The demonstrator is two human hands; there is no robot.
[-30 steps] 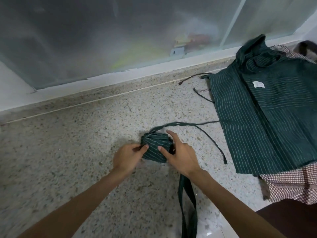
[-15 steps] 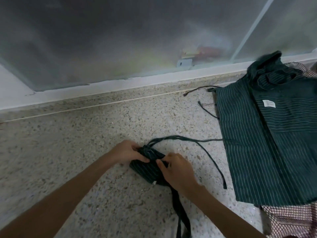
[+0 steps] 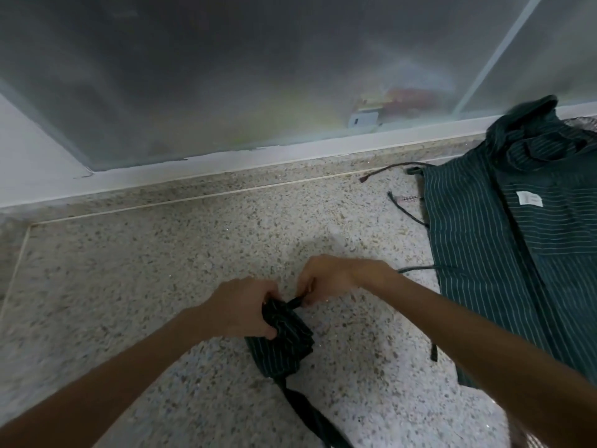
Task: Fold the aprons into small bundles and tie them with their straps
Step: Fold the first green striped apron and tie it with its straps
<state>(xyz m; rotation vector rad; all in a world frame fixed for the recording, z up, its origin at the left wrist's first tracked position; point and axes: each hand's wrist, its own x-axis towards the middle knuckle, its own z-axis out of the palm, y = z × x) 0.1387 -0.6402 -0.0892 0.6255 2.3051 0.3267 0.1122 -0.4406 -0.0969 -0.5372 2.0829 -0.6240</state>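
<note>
A dark green striped apron, rolled into a small bundle (image 3: 284, 341), lies on the speckled stone counter (image 3: 129, 286) in front of me. My left hand (image 3: 240, 307) grips the bundle's far end, fingers curled over it. Just right of it, my right hand (image 3: 326, 276) pinches a thin green strap (image 3: 295, 302) where it leaves the bundle. A wider strap (image 3: 307, 412) trails from the bundle toward me. A second green striped apron (image 3: 504, 260) lies flat at the right, with a white label.
A frosted glass window with a white sill (image 3: 226, 163) runs along the back of the counter. Loose thin straps (image 3: 387, 168) lie near the flat apron's left edge. A bit of checked cloth (image 3: 581, 121) shows at the far right.
My right hand has moved from the bundle's top to its far end and now pinches the thin strap. My left hand has closed further over the bundle. The camera has tipped closer.
</note>
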